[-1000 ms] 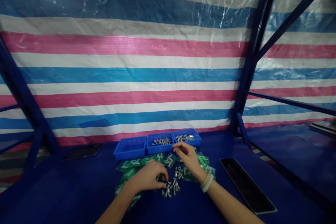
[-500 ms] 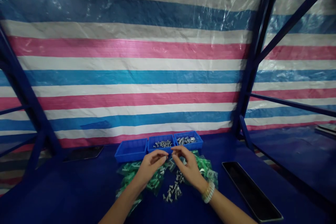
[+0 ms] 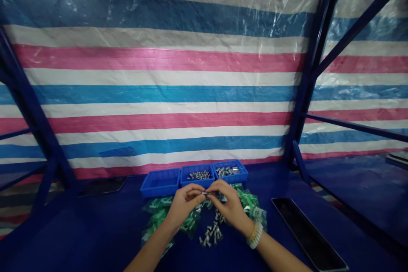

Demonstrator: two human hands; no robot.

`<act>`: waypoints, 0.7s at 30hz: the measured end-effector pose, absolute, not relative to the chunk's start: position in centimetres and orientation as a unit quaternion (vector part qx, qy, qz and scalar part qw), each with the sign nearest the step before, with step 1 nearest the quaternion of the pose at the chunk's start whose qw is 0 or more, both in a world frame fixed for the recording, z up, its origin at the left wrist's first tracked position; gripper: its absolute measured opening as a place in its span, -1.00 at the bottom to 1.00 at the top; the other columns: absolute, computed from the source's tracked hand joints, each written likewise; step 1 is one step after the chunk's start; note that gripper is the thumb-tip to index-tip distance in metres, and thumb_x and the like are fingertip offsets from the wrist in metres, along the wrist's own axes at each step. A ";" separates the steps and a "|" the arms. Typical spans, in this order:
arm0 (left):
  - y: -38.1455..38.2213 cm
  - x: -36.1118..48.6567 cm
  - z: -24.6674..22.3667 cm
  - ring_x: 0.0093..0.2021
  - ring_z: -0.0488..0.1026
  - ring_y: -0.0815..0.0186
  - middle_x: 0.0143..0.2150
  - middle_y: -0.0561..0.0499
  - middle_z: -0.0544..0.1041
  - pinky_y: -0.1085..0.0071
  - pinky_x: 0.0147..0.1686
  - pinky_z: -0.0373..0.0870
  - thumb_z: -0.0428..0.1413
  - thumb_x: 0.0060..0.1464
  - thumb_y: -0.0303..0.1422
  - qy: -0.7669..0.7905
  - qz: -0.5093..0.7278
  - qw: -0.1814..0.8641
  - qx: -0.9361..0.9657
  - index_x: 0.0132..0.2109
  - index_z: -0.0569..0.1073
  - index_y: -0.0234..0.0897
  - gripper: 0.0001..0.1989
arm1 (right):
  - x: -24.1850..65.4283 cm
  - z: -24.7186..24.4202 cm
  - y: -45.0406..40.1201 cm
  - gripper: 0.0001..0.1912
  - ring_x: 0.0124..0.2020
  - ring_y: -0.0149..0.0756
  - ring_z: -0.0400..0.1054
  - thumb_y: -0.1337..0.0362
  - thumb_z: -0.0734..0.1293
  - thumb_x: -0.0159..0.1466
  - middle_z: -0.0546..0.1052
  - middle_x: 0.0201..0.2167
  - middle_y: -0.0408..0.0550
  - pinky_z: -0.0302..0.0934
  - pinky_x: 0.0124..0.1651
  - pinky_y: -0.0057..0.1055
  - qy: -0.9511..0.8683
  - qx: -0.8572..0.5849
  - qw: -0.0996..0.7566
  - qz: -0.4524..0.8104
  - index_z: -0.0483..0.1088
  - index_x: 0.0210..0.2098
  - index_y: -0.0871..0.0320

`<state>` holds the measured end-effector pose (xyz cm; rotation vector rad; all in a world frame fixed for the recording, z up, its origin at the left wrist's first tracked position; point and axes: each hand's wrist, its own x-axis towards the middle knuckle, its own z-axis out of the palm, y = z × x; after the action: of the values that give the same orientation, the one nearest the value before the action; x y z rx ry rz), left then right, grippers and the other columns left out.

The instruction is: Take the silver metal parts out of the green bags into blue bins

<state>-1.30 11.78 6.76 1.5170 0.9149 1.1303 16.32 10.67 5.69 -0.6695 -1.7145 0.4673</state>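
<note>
My left hand [image 3: 184,202] and my right hand [image 3: 228,204] meet fingertip to fingertip in front of the blue bins. Pinched between them is a small silvery metal part [image 3: 204,194], mostly covered by the fingers, so its exact kind is hidden. Below the hands a loose pile of small metal screws [image 3: 211,233] lies on the blue table. Green-and-clear plastic packets [image 3: 156,219] lie beside my left hand, and more packets [image 3: 249,201] are partly behind my right hand, which has a pale beaded bracelet on its wrist.
Three blue bins stand in a row: an empty left bin [image 3: 160,182], a middle bin [image 3: 185,177] with small metal parts, a right bin [image 3: 242,173] with larger metal pieces. A dark flat device [image 3: 309,233] lies right, a phone-like slab [image 3: 103,186] left. Blue posts [image 3: 304,93] frame the table.
The fingertips of both hands, slightly apart before, have come together on the small metal part. The bins and packets have not moved on the table; the view has shifted slightly.
</note>
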 end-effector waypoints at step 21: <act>10.9 -0.2 6.2 -0.41 0.40 0.30 -0.42 0.02 0.45 0.42 -0.38 0.36 0.22 0.01 -0.35 0.376 0.536 0.227 0.721 -0.31 0.55 -0.27 -0.91 | 15.4 3.9 11.5 -0.81 -0.46 -0.35 0.31 0.15 0.35 0.21 0.47 -0.46 -0.13 0.20 -0.37 -0.44 -0.657 -0.320 0.569 0.378 0.45 -0.40 0.15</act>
<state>-0.21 10.87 6.15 1.9856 1.0363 1.4777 15.40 11.51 3.90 -0.7522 -1.5423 0.8876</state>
